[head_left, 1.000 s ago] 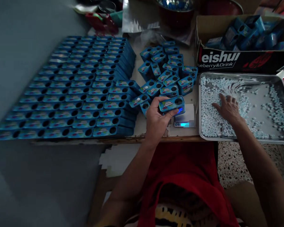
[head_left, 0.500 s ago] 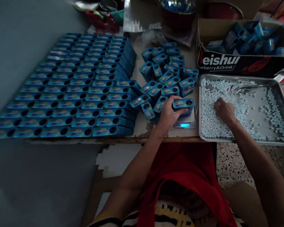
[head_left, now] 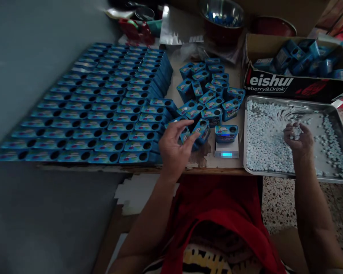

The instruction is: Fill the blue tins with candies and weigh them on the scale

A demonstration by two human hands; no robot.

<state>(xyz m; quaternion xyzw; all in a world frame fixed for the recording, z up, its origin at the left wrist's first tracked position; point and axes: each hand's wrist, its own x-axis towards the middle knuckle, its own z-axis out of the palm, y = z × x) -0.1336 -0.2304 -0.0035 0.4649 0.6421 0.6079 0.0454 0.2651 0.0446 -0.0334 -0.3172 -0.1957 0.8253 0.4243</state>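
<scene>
My left hand [head_left: 175, 150] is open, thumb and fingers apart, at the near edge of a loose group of small blue boxes [head_left: 214, 102]. Its thumb tip overlaps a tilted blue box [head_left: 202, 128]; whether they touch I cannot tell. On a small white scale [head_left: 226, 149] with a lit blue display stands another blue box [head_left: 226, 133], with no hand on it. My right hand [head_left: 298, 139] is turned up over a metal tray [head_left: 291, 176], its fingers curled around a handful of small white candies [head_left: 295, 130]. More pale candies [head_left: 264, 140] are spread through the tray.
Rows of blue boxes [head_left: 94, 106], each with a dark round hole on top, fill the left of the table. A black carton [head_left: 270, 83] holding more blue boxes stands behind the tray. At the back are a metal bowl [head_left: 237, 15] and a silvery bag [head_left: 174, 28].
The box that my left hand held now stands on the scale, and that hand has moved left, empty. My right hand has lifted from the candies, turned up with a handful, and shifted right.
</scene>
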